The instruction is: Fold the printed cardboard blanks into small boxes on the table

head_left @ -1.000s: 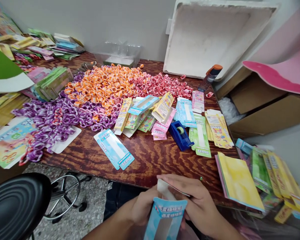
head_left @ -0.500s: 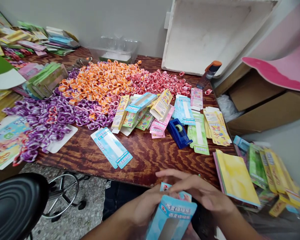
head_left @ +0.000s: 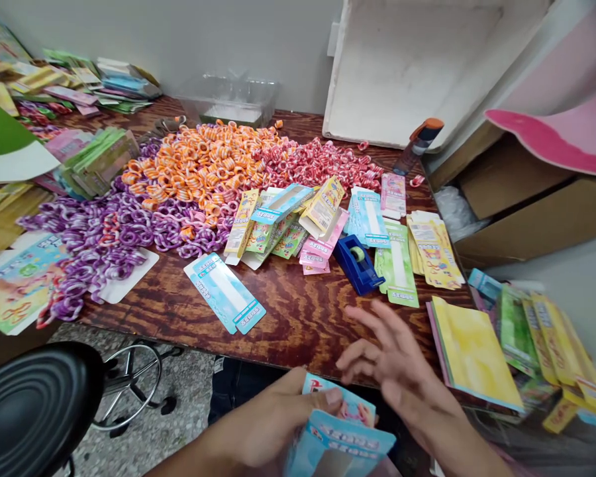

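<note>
The left hand [head_left: 273, 424] grips a light-blue box [head_left: 335, 440] at the bottom edge of the view, thumb pressed on its top flap; the box looks folded into shape, and a pink printed card [head_left: 350, 407] shows at its open top. The right hand [head_left: 397, 368] is free just above it, fingers spread and a little blurred, holding nothing. I judge that this one box is nearly assembled but its top is not yet closed.

A little farther on the table [head_left: 298, 318] lies one flat blue blank [head_left: 226, 293], not folded. Beside it to the right stands a blue tape dispenser [head_left: 358, 264], and around that lie more flat blanks, green [head_left: 400, 271], yellow [head_left: 433, 252] and pink [head_left: 318, 250]. At the right edge sits a stack of yellow packs [head_left: 471, 351].

Behind these are big heaps of rings: purple [head_left: 109, 235], orange [head_left: 198, 162] and red [head_left: 318, 165]. No ring is in the box as far as I can see. So much is left: many blanks to fold, and the heaps look untouched.
</note>
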A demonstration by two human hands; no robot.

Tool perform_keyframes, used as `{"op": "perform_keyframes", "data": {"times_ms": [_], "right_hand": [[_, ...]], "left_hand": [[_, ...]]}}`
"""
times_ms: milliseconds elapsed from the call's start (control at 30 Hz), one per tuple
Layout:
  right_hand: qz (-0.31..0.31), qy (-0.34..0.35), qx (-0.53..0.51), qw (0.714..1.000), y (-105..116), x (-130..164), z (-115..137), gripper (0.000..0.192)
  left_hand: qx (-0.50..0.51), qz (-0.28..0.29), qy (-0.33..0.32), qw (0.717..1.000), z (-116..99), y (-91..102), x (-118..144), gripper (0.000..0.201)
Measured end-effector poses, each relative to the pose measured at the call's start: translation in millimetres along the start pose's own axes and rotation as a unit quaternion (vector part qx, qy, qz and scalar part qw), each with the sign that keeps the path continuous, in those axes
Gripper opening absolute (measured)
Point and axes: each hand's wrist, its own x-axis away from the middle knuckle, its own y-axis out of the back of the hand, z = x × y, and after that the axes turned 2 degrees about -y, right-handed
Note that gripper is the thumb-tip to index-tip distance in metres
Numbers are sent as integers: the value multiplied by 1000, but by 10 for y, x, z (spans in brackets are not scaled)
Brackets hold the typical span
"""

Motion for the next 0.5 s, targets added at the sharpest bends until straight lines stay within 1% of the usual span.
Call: {"op": "perform_keyframes", "data": {"times_ms": [33,67,100,133,167,200,233,267,300,333,367,400,433,500], "right_hand": [[29,-29,31,999,24,-10,39,61],[65,-66,57,994,42,-23,80,50],[98,-100,76,987,53,-37,127,39],[123,-122,99,980,55,-51,180,29],[139,-128,137,972,45,-62,240,22],[151,-127,197,960,27,-70,308,17],[162,-124,272,940,0,-73,379,16],[165,-118,350,915,-32,-72,450,15],[163,-111,419,886,-64,-68,515,13],[158,-99,474,861,-93,-62,571,11],[151,-83,511,842,-117,-56,615,9],[145,-61,537,829,-135,-52,646,11],[140,-34,553,820,-147,-49,665,14],[135,7,573,808,-155,-47,678,16]], "left_hand": [[-5,-22,-5,1000,7,3,16,64],[-16,-37,-13,999,8,5,33,63],[-28,-40,-21,999,2,5,55,61],[-42,-32,-26,998,-11,0,79,60],[-58,-14,-27,998,-29,-8,107,59],[-77,11,-24,997,-49,-19,135,58],[-94,31,-19,995,-66,-30,162,58],[-108,44,-11,993,-78,-40,187,58],[-113,46,-2,993,-82,-48,209,58],[-112,35,2,993,-78,-55,225,56],[-102,14,3,995,-67,-62,238,51],[-81,-12,0,997,-50,-69,246,46],[-53,-37,-4,998,-29,-78,250,42],[10,-55,-23,998,12,-103,250,38]]}}
